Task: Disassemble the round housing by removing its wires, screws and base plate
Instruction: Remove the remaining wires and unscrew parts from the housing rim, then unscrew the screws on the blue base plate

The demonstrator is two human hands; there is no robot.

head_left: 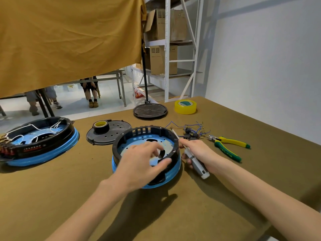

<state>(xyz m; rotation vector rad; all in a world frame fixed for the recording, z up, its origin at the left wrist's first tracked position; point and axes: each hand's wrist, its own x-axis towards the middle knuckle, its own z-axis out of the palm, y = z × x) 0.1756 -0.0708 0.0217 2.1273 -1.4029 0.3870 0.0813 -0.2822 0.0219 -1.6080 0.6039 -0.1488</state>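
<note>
A round housing point(139, 136) with a black wall and a blue rim stands in the middle of the table. Its blue base plate point(166, 142) shows inside, with holes and a screw near the right wall. My left hand point(140, 162) reaches into the housing from the front, fingers spread and relaxed, thumb at the black rim. My right hand point(198, 152) grips a grey-handled screwdriver point(196, 162) just right of the housing, with its shaft pointing up and away along the rim. A bundle of removed blue wires point(191, 130) with connectors lies behind the right hand.
A second housing point(40, 143) with white wires stands at the left. A black lid point(107, 134) carries a tape roll point(101, 126); another black disc point(150, 110) and yellow tape point(185, 106) lie farther back. Green-yellow pliers point(227, 146) lie at the right. People sit beyond the table.
</note>
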